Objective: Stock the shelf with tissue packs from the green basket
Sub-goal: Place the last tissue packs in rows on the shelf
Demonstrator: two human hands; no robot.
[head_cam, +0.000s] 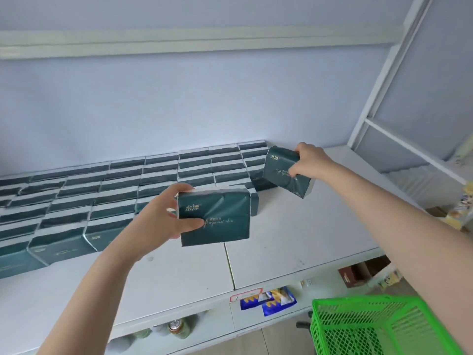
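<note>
**Fingers (184, 188) full on both sides**

Our left hand (163, 213) pinches a pack (217, 216) by its short end, thumb on the face and fingers over the top, holding it upright just above the shelf (294, 239). Our right hand (307, 160) grips a second pack (284, 172) from above, tilted, beside the far end of the rows (102, 196); we cannot tell whether its lower corner touches the board.

We judge this to be the placing step, well along: rows fill the left and back, while the right front is bare. What shows of the basket (353, 301), low at the right, holds no packs.

Next, each pack likely needs levelling and pressing flush against its neighbours so the row edge stays straight.

The packs are soft rectangular blocks in glossy dark green film with gold lettering and pale ends. The film wrinkles under our thumbs, so they should give when squeezed. The shelf is flat, white and scuffed, with a seam. The basket is bright green plastic mesh.
</note>
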